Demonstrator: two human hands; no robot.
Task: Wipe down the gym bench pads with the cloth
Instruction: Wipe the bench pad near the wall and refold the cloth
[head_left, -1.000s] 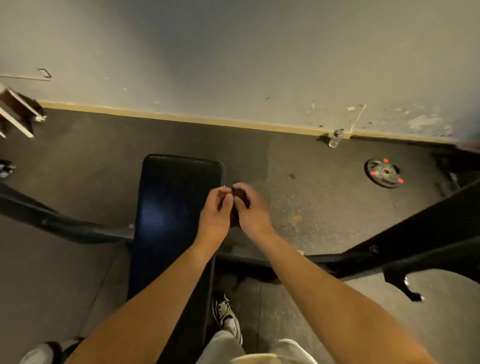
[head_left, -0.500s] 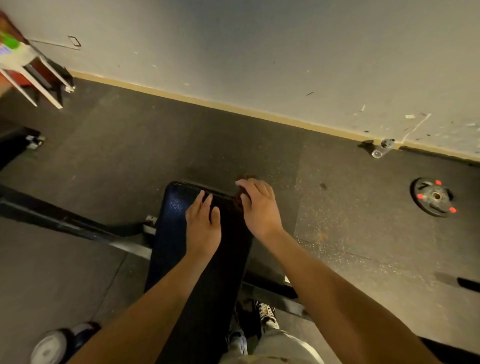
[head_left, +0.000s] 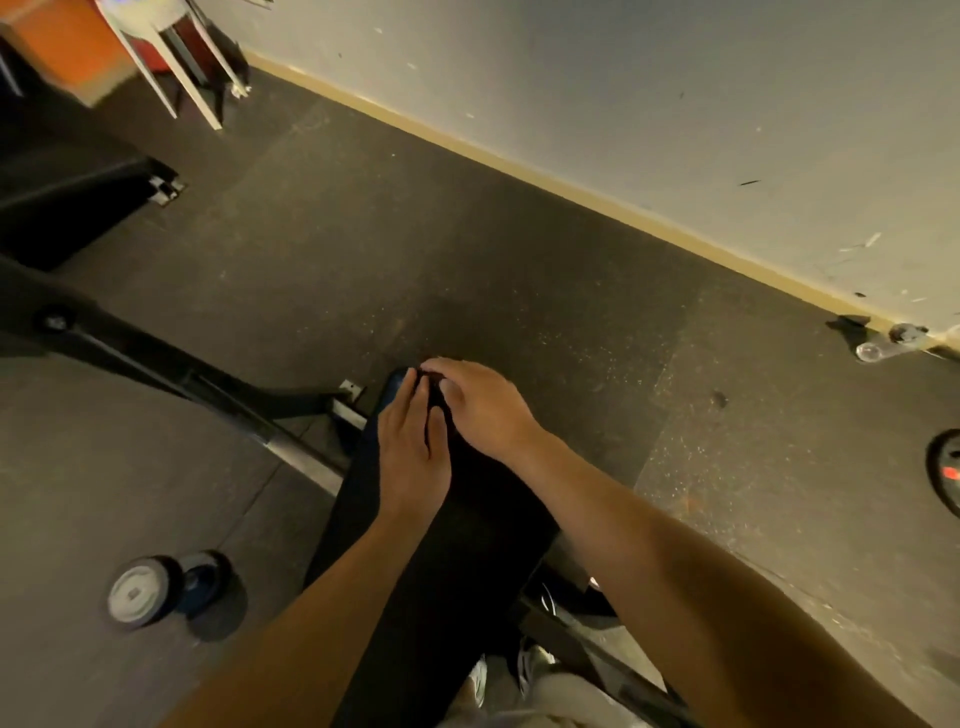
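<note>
The black bench pad (head_left: 457, 551) runs away from me down the middle of the view. Both hands rest on its far end. My left hand (head_left: 413, 449) lies flat on the pad with fingers stretched forward. My right hand (head_left: 483, 402) is cupped over a dark cloth (head_left: 435, 400) at the pad's far right corner; only a small dark patch of it shows between the two hands.
A black metal frame bar (head_left: 171, 371) crosses the floor on the left and meets the bench. Weight plates (head_left: 156, 590) lie on the floor at lower left, another plate (head_left: 948, 470) at the right edge. A clear bottle (head_left: 883, 345) lies by the wall. White stool legs (head_left: 176, 57) stand at top left.
My hands came down from holding the cloth in the air onto the far end of the pad. My view has swung so the bench and wall now sit at a slant.
</note>
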